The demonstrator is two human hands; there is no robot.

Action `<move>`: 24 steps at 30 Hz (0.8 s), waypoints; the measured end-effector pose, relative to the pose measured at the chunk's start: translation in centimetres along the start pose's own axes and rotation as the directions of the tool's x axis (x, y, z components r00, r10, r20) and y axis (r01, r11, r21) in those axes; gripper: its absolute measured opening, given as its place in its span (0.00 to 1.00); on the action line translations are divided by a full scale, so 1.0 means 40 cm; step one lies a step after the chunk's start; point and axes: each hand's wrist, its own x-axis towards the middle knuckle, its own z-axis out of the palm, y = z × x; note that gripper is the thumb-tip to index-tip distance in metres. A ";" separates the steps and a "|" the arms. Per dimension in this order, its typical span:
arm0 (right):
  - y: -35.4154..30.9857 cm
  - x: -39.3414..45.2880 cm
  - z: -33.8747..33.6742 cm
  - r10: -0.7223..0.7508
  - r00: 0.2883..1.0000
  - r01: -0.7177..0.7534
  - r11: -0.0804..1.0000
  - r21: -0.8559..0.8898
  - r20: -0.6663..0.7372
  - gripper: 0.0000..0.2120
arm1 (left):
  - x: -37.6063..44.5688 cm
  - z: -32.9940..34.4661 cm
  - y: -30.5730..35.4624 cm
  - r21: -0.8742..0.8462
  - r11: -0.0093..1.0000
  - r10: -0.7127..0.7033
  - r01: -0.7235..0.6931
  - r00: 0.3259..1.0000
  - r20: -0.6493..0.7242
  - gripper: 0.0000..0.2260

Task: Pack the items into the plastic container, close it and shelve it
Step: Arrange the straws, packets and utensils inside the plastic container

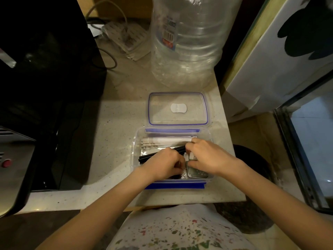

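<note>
Plastic container (134, 150) sat open at the counter's (115, 123) near edge, I saw both hands inside, left hand (164, 164) curled over hidden contents, right hand (207, 156) pinching a packet (197, 173), lid (178, 109) just behind, open counter leftward.

hands (183, 159) hide packets, container (137, 141) contents unclear

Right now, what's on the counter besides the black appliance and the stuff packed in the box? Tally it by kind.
Plastic container: 1, open, both hands inside it
Lid: 1, lying flat just behind the container
Large clear water bottle: 1
Power strip: 1
Total: 4
</note>
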 end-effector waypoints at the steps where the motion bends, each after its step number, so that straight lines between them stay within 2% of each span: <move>1: -0.003 -0.001 0.000 0.005 1.000 -0.005 1.000 -0.001 0.002 0.15 | -0.003 -0.003 -0.002 -0.035 0.999 -0.014 0.014 1.000 0.001 0.06; 6: -0.023 0.000 0.021 0.041 0.999 -0.040 0.998 -0.056 0.005 0.25 | -0.046 -0.037 -0.010 -0.079 0.995 -0.060 0.057 0.997 -0.038 0.06; 10: -0.034 0.001 0.032 0.062 0.998 -0.062 0.995 -0.082 -0.006 0.28 | -0.101 -0.036 -0.018 0.188 0.971 -0.125 0.149 0.983 -0.133 0.07; 16: -0.040 0.000 0.040 0.083 0.997 -0.083 0.994 -0.073 -0.005 0.30 | -0.116 -0.027 -0.006 0.389 0.870 -0.287 0.304 0.952 -0.104 0.09; 20: -0.038 -0.002 0.037 0.082 0.997 -0.083 0.995 -0.051 -0.010 0.28 | -0.094 -0.028 0.001 0.411 0.846 -0.368 0.340 0.930 -0.013 0.10; 24: -0.036 -0.002 0.036 0.079 0.997 -0.080 0.995 -0.056 -0.019 0.26 | -0.081 -0.032 -0.011 0.332 0.864 -0.402 0.378 0.916 0.005 0.09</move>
